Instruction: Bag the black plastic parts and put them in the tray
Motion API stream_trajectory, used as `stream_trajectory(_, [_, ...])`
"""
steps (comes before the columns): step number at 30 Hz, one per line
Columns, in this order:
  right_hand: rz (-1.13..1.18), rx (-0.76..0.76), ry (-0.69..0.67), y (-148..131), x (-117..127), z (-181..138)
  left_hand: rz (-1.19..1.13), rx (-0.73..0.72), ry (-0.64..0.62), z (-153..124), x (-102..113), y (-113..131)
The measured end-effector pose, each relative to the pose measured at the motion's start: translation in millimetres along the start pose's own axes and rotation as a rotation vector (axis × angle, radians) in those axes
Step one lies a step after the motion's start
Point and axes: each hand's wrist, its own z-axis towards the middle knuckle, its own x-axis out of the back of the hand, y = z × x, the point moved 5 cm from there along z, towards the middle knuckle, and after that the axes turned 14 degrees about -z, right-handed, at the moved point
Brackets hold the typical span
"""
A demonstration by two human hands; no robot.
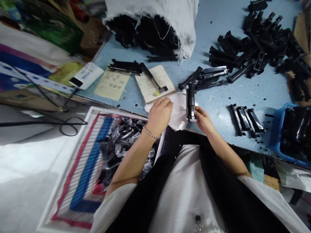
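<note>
My right hand (203, 120) pinches the near end of a long black plastic part (190, 101) that lies on end across the table edge. My left hand (160, 114), fingers curled, grips a clear plastic bag (179, 108) lying beside that part. A bead bracelet sits on my left wrist. Just beyond the held part lies a small cluster of similar black parts (206, 77).
A large heap of black parts (262, 45) fills the far right of the blue table (228, 97). A white cloth sack (170, 22) holds more. Three parts (246, 119) lie near a blue bin (290, 136). A striped woven bag (97, 161) of packed pieces stands at left.
</note>
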Motion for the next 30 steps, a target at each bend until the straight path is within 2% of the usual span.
stream_trajectory(2, [0.018,-0.024,-0.036,-4.6,4.3,-12.3,-0.069,-0.015,0.004,3.5,-2.5,-3.9])
stream_trajectory(5, [0.048,-0.159,-0.216,-3.3,14.7,-42.5,-0.229,0.001,0.026,5.3,-9.8,-12.5])
stream_trajectory(8, [0.113,-0.398,-0.420,14.0,22.2,-72.3,-0.345,0.035,0.044,0.2,-11.5,-14.9])
stream_trajectory(11, [0.248,-0.524,-0.485,33.0,17.7,-77.1,-0.408,0.009,0.069,-11.3,-7.3,-0.5])
stream_trajectory(13, [0.292,-0.484,-0.464,39.2,9.4,-65.4,-0.449,-0.052,0.066,-22.0,-5.6,18.0])
stream_trajectory(15, [0.223,-0.389,-0.393,39.0,2.5,-50.8,-0.516,-0.125,0.033,-34.3,-7.5,38.3])
stream_trajectory(18, [-0.146,-0.140,-0.147,23.4,3.8,-37.9,-0.615,-0.181,-0.051,-50.1,-17.3,58.8])
stream_trajectory(20, [-0.473,0.054,0.019,5.4,6.0,-41.0,-0.593,-0.174,-0.112,-56.5,-25.9,63.1])
stream_trajectory(21, [-0.607,0.129,0.056,-2.2,4.7,-44.8,-0.547,-0.177,-0.133,-58.8,-28.8,64.2])
stream_trajectory(23, [-0.733,0.217,0.013,-10.5,-2.8,-52.8,-0.418,-0.202,-0.137,-63.3,-28.4,67.2])
stream_trajectory(25, [-0.683,0.242,-0.129,-12.0,-14.2,-59.8,-0.301,-0.249,-0.099,-69.4,-16.8,73.8])
stream_trajectory(28, [-0.444,0.179,-0.410,-9.6,-33.3,-70.8,-0.199,-0.262,-0.013,-81.4,20.2,81.3])
stream_trajectory(30, [-0.303,0.102,-0.534,-10.7,-39.2,-78.6,-0.117,-0.156,0.081,-89.9,53.7,71.4])
